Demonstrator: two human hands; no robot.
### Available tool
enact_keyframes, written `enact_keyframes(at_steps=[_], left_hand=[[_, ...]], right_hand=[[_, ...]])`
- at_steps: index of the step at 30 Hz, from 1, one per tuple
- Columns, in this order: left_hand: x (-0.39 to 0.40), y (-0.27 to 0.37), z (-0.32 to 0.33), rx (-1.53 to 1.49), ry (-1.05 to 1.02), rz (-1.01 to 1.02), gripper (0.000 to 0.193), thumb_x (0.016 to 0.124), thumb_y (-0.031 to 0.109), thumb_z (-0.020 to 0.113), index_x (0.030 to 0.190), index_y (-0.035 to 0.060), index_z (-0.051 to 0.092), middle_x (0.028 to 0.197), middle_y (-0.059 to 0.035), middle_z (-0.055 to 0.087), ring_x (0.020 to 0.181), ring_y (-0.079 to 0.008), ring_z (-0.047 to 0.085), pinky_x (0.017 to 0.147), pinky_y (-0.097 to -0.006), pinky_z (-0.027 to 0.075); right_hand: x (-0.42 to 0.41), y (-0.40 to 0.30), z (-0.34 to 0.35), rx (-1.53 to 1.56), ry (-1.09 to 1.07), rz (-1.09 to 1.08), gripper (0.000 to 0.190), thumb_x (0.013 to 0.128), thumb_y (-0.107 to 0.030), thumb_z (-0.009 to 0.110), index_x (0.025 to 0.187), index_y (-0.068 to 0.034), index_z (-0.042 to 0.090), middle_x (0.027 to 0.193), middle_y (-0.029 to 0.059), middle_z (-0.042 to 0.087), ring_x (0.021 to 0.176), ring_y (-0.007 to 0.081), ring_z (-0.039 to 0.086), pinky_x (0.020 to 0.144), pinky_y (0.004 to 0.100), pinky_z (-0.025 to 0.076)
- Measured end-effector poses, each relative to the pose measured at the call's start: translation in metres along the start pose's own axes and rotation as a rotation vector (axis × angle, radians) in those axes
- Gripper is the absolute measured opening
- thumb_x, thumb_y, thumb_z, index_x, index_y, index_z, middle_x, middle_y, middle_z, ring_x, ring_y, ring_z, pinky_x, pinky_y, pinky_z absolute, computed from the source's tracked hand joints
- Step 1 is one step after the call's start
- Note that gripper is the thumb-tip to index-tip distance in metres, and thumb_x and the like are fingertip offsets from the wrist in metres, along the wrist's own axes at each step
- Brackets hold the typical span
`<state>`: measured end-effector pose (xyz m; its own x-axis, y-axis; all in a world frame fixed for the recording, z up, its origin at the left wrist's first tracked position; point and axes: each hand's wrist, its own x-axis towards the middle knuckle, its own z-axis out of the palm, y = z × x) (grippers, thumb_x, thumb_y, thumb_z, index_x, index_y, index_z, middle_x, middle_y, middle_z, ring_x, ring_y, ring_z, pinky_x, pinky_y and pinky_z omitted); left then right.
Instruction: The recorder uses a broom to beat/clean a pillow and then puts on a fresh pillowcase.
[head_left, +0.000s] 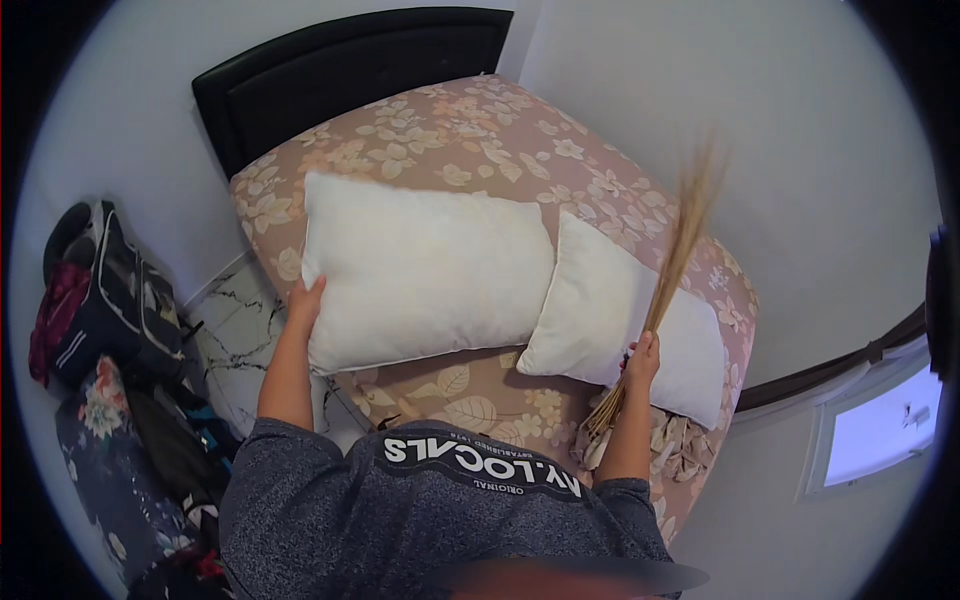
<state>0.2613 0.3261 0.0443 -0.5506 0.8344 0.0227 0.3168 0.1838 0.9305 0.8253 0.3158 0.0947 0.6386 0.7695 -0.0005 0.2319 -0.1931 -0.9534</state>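
A large white pillow (427, 270) lies on the bed, and my left hand (304, 296) grips its left edge, thumb on top. My right hand (641, 360) is closed around a stick broom (675, 262), a bundle of thin tan sticks whose tips point up and away. Beneath the broom, a second white pillow (592, 307) rests tilted beside the first, close to its right end. A floral fitted sheet (450, 142) covers the mattress. Near my right forearm is a bunched beige cloth (679, 446), partly hidden.
A black headboard (360, 82) stands at the bed's far left. Dark bags (131, 300) and a floral cloth (112, 480) are piled left of the marble-look floor (244, 322). A wall (810, 150) borders the bed on the right, with a window (881, 431) and brown curtain (825, 367).
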Motion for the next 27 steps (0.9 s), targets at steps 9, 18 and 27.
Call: enact_keyframes(at_steps=[9, 18, 27], left_hand=[[-0.073, -0.101, -0.046, -0.282, -0.11, -0.544, 0.047, 0.081, 0.04, 0.046, 0.111, 0.0036, 0.046, 0.1, -0.0111, 0.055, 0.085, -0.0223, 0.055, 0.073, -0.0321, 0.042], [-0.18, -0.194, -0.077, -0.205, -0.33, -0.669, 0.03, 0.081, 0.033, 0.051, 0.097, 0.0072, 0.05, 0.079, -0.003, 0.055, 0.066, -0.0111, 0.053, 0.052, -0.0235, 0.042], [-0.197, -0.153, -0.056, -0.381, -0.282, -0.628, 0.017, 0.079, 0.02, 0.051, 0.089, 0.0062, 0.052, 0.073, -0.0015, 0.055, 0.053, -0.0083, 0.052, 0.048, -0.0195, 0.041]], right_hand=[[-0.021, -0.026, 0.087, -0.365, -0.309, -0.122, 0.037, 0.086, -0.034, 0.032, 0.116, -0.012, 0.041, 0.057, 0.0075, 0.048, 0.038, 0.0181, 0.045, 0.035, 0.0311, 0.038], [-0.235, -0.033, 0.156, -0.814, -1.25, -0.85, 0.042, 0.085, -0.028, 0.035, 0.121, -0.006, 0.031, 0.08, 0.0216, 0.057, 0.075, 0.0368, 0.056, 0.066, 0.0459, 0.043], [-0.107, -0.035, 0.151, -0.346, -0.569, -0.302, 0.034, 0.085, -0.034, 0.035, 0.088, -0.003, 0.049, 0.06, 0.015, 0.053, 0.047, 0.0244, 0.051, 0.044, 0.0375, 0.041]])
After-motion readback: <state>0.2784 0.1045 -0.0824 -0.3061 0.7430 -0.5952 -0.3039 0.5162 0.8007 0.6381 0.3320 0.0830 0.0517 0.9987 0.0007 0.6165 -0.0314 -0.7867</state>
